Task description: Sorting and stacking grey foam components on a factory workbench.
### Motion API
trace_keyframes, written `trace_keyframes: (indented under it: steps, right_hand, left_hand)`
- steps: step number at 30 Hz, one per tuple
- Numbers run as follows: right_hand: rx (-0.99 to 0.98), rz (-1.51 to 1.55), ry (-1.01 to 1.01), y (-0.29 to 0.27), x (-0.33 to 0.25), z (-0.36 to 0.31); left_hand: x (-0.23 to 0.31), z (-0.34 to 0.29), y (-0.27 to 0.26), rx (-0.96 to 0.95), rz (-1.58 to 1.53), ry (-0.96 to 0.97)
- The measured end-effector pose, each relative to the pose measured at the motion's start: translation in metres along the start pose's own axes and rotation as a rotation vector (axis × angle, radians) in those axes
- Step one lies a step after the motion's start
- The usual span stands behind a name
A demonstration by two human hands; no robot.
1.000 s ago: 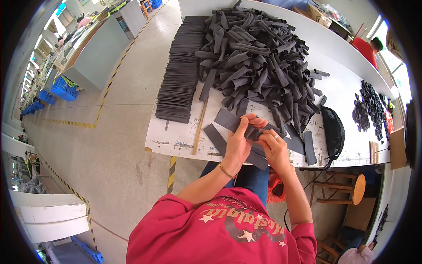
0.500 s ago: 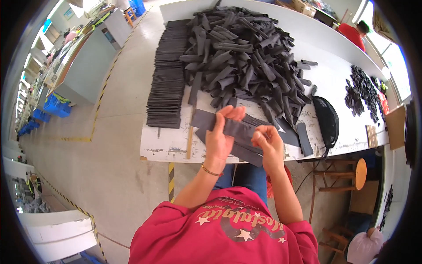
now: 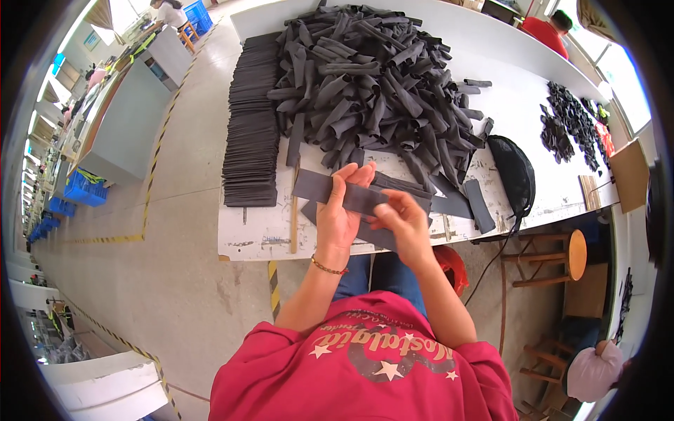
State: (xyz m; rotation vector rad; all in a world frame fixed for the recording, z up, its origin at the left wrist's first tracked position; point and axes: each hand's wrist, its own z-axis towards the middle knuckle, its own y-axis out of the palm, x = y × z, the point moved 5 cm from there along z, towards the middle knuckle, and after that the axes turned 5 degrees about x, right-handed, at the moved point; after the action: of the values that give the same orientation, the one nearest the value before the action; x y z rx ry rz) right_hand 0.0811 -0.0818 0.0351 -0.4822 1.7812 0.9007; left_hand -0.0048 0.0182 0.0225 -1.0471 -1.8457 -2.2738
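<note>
A flat dark grey fabric strip lies across my two hands, above the near edge of the table. My left hand grips it with the thumb on top and the fingers behind. At the strip's right end, my right hand has thumb and fingers closed on the cloth. More grey strips lie under the hands, partly hidden by them. Beyond is a large heap of rolled or folded grey fabric pieces. A long, neat stack of flat grey pieces runs along the heap's left side.
A thin wooden stick lies left of my hands. Right of them are a curved grey piece and a black oval object with a cord. Small dark pieces lie farther right. A wooden stool stands beside the table.
The view has shifted a little, so the table sits farther left. My right hand has come closer to my left along the strip. Both hands still hold it.
</note>
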Motion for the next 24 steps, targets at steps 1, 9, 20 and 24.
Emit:
trace_keyframes:
  steps: [1, 9, 20, 24]
  right_hand:
    - [-0.122, -0.079, -0.033, -0.002, 0.013, 0.002]
    - [-0.095, -0.613, -0.761, -0.004, -0.014, -0.012]
    - [-0.237, -0.033, 0.427, 0.008, 0.129, -0.024]
    - [-0.146, -0.137, 0.446, 0.006, 0.14, -0.014]
  left_hand:
    - [0.0, -0.003, 0.002, 0.0, 0.002, -0.005]
    - [0.026, -0.006, -0.048, 0.155, -0.016, 0.016]
    - [0.042, -0.02, -0.142, 0.48, 0.497, -0.041]
    - [0.052, -0.003, -0.149, 0.395, 1.062, 0.231]
